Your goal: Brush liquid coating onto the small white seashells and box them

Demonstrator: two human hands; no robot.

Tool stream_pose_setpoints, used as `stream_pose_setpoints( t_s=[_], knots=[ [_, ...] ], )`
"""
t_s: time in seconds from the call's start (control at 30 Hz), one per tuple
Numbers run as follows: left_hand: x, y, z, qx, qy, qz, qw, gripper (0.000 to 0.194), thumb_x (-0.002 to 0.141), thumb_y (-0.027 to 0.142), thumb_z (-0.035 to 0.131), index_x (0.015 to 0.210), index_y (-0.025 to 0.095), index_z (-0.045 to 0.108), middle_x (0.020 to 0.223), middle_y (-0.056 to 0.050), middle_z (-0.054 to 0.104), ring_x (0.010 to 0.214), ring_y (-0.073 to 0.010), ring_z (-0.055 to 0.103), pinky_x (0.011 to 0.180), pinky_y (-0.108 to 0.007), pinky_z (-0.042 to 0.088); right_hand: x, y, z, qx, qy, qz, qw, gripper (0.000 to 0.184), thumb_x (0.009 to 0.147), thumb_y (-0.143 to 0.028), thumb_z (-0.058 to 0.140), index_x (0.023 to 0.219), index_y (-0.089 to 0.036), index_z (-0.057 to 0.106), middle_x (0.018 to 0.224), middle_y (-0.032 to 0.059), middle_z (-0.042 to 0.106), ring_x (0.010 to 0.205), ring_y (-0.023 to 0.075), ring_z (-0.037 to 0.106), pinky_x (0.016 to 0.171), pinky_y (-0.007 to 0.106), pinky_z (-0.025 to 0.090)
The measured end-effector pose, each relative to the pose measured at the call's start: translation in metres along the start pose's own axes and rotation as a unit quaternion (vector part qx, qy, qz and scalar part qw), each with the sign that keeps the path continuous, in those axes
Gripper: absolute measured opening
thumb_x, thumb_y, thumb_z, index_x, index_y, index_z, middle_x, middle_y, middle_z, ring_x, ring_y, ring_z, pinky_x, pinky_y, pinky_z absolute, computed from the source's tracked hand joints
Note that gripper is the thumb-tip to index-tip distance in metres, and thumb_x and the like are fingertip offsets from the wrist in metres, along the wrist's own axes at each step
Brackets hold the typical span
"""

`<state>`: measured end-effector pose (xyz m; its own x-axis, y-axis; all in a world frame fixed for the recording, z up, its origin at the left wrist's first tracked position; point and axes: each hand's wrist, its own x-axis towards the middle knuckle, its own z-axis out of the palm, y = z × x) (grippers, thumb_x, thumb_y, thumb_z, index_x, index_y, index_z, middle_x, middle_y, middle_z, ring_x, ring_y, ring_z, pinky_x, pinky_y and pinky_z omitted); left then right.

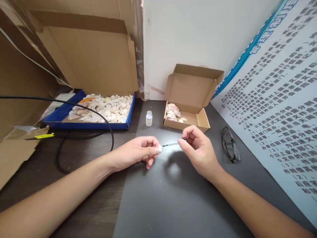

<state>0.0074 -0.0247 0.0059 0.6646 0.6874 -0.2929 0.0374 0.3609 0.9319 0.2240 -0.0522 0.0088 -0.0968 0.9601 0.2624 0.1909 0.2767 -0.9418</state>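
Between the thumb and fingers of my left hand (145, 151) is a small white seashell (159, 148). My right hand (198, 150) pinches the dark cap of a thin brush applicator (170, 144). Its dark tip points left and lies close to the shell; whether they touch I cannot tell. Beyond my hands an uncapped small clear glass bottle (149, 119) with a label stands upright on the dark table.
At the back left, a blue-edged box (99, 126) holds many shells. A smaller open cardboard box (185, 125) with several shells stands at the back right. Glasses (230, 145) lie right of my right hand. A black cable (112, 132) loops on the left, near a yellow-handled tool (44, 136).
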Motion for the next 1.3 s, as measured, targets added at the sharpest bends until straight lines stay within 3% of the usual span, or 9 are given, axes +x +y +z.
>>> stream_pose_setpoints(
  t_s=[0.43, 0.6, 0.7, 1.13, 1.3],
  knots=[
    [-0.0015, 0.0026, 0.0029, -0.031, 0.004, -0.013, 0.999, 0.030, 0.079, 0.038, 0.074, 0.083, 0.016, 0.054, 0.069, 0.004, 0.055, 0.055, -0.0074, 0.052, 0.055, -0.021, 0.045, 0.0022, -0.0031, 0.0020, -0.022, -0.024, 0.026, 0.999, 0.017, 0.083, -0.028, 0.062, 0.080, -0.022, 0.046, 0.065, -0.0054, 0.041, 0.056, 0.0102, 0.037, 0.051, 0.024, 0.032],
    [-0.0025, 0.0038, 0.0033, -0.042, 0.007, -0.015, 0.999, 0.028, 0.078, 0.035, 0.074, 0.082, 0.016, 0.054, 0.069, 0.003, 0.055, 0.054, -0.0084, 0.053, 0.056, -0.023, 0.047, 0.0033, -0.0023, 0.0014, 0.014, -0.026, 0.036, 0.999, 0.019, 0.084, -0.033, 0.060, 0.080, -0.022, 0.045, 0.064, -0.0059, 0.040, 0.054, 0.0100, 0.035, 0.050, 0.024, 0.031],
    [-0.0027, 0.0035, 0.0021, -0.056, 0.007, -0.012, 0.998, 0.024, 0.079, 0.032, 0.072, 0.083, 0.016, 0.054, 0.069, 0.003, 0.056, 0.055, -0.0090, 0.054, 0.057, -0.024, 0.049, 0.0031, -0.0022, 0.0004, -0.026, -0.031, 0.043, 0.998, 0.019, 0.083, -0.030, 0.061, 0.079, -0.022, 0.045, 0.065, -0.0053, 0.041, 0.057, 0.0107, 0.037, 0.052, 0.025, 0.032],
    [-0.0038, 0.0038, 0.0059, -0.103, 0.004, -0.015, 0.995, 0.021, 0.086, 0.032, 0.065, 0.081, 0.015, 0.055, 0.067, 0.002, 0.057, 0.052, -0.0091, 0.056, 0.055, -0.023, 0.051, -0.0048, -0.0043, 0.0071, -0.026, -0.061, 0.031, 0.997, 0.016, 0.087, -0.029, 0.059, 0.083, -0.023, 0.044, 0.067, -0.0053, 0.042, 0.058, 0.0115, 0.039, 0.055, 0.025, 0.035],
    [-0.0031, 0.0026, 0.0066, -0.096, 0.013, 0.001, 0.995, 0.025, 0.084, 0.034, 0.069, 0.078, 0.014, 0.055, 0.067, 0.002, 0.056, 0.052, -0.0080, 0.055, 0.054, -0.022, 0.051, -0.0022, -0.0072, 0.0039, -0.053, -0.026, 0.034, 0.998, 0.018, 0.085, -0.027, 0.061, 0.081, -0.022, 0.044, 0.065, -0.0059, 0.040, 0.057, 0.0107, 0.037, 0.053, 0.025, 0.032]
  ],
)
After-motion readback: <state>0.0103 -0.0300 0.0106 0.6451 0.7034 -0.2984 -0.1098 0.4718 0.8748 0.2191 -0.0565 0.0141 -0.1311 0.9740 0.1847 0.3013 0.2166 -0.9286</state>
